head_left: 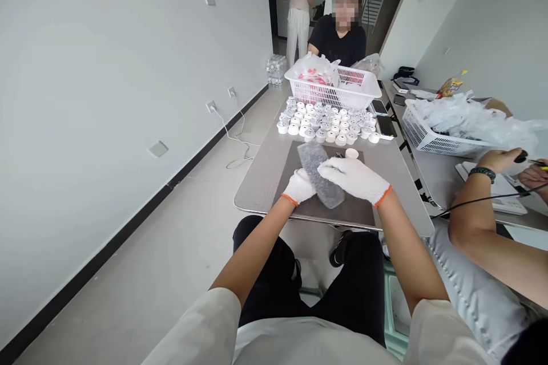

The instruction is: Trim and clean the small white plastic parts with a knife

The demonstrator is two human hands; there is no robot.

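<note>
A fuzzy grey cloth (321,175) is held above a dark mat (280,185) near the table's front edge. My left hand (299,186), in a white glove with an orange cuff, grips the cloth's left side, its fingers partly behind it. My right hand (355,178), gloved the same way, presses on the cloth's right side with fingers close together. Just beyond my right hand stands a round white piece (351,153), with small dark items beside it. Farther back, rows of small white round parts (329,122) cover the table (261,168).
Behind the parts stands a white basket (355,94) with bags and red pieces. Phones (386,126) lie at the right. A second table holds another basket (440,142); a co-worker's hands (499,159) hold a tool with a black cable. Two people are at the back.
</note>
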